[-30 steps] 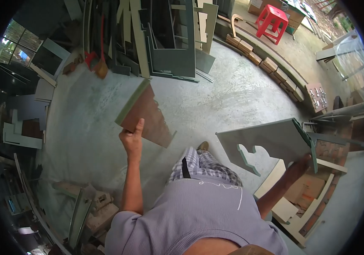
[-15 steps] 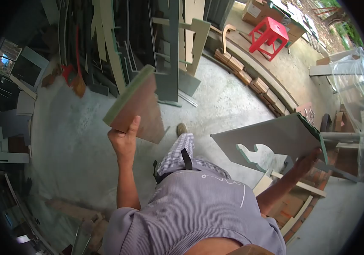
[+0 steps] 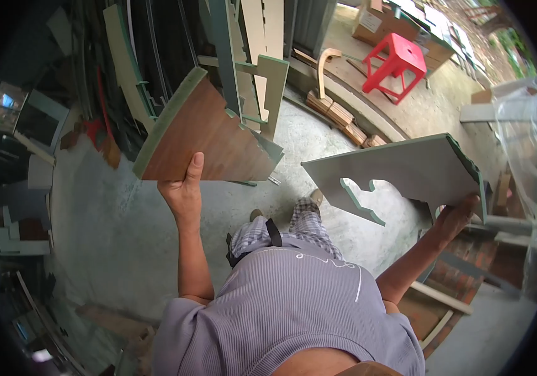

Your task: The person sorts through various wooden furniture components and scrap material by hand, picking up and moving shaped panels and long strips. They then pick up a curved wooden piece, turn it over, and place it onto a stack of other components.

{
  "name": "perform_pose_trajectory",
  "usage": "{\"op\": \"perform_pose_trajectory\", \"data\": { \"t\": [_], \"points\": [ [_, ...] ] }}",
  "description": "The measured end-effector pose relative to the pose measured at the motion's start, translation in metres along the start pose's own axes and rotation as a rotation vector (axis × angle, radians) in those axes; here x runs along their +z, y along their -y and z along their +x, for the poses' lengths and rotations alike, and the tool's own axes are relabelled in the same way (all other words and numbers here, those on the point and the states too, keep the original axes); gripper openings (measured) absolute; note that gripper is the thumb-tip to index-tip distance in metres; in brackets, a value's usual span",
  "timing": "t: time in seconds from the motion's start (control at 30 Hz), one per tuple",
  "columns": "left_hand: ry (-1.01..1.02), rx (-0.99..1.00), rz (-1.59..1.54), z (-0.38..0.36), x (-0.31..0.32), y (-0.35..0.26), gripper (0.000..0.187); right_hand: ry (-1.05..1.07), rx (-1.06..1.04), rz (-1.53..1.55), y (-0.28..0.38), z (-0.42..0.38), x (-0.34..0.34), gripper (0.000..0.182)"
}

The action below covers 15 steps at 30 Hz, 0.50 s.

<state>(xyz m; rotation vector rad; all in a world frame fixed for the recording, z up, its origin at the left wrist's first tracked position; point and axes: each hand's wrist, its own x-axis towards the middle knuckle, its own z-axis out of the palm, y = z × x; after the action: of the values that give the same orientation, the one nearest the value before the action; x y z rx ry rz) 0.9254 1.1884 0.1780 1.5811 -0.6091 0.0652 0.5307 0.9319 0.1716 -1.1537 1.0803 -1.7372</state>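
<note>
A brown wood-grain board (image 3: 199, 135) with a green edge is in my left hand (image 3: 182, 194), the thumb lying on its face. It is held up and tilted, wide at the left and narrowing to a ragged right end. Out to the right, my right hand (image 3: 456, 218) grips a grey board (image 3: 412, 166) by its lower right corner. This board has green edges and a curved cut-out along its lower side. Part of the right hand's fingers is hidden by the board.
Tall boards and strips (image 3: 271, 37) lean ahead. A red plastic stool (image 3: 400, 59) and cardboard boxes (image 3: 378, 24) stand beyond a low ledge, with wood blocks (image 3: 337, 116) along it. Plastic sheeting (image 3: 522, 119) hangs at the right. A wooden frame (image 3: 441, 294) lies below my right arm.
The brown board has turned, so more of its face shows, and its narrow end points further right. The grey board is slightly higher. Both my feet now show; the leaning boards appear nearer.
</note>
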Motion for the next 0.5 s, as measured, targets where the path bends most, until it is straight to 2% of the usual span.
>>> {"op": "perform_pose_trajectory", "data": {
  "t": [0.07,0.13,0.17,0.3,0.4,0.5],
  "points": [
    [-0.068,-0.008,0.035,0.004,0.028,-0.001,0.023,0.079,0.020,0.030,-0.032,0.038,0.022,0.056],
    [-0.127,-0.034,0.074,-0.003,0.051,-0.005,0.023,0.098,0.154,-0.019,-0.049,0.055,0.053,0.052],
    [-0.181,-0.048,0.087,-0.003,0.062,-0.006,0.024,0.203,0.098,0.032,-0.062,0.066,0.068,0.048],
    [-0.336,-0.027,0.072,0.000,0.109,-0.010,0.025,0.327,0.215,0.024,-0.104,0.108,0.131,0.041],
    [-0.333,-0.063,0.119,0.000,0.128,-0.012,0.027,0.491,0.208,0.005,-0.119,0.125,0.179,0.033],
    [-0.377,-0.065,0.163,0.012,0.149,-0.015,0.029,0.562,0.228,0.022,-0.148,0.142,0.215,0.037]
  ]
}}
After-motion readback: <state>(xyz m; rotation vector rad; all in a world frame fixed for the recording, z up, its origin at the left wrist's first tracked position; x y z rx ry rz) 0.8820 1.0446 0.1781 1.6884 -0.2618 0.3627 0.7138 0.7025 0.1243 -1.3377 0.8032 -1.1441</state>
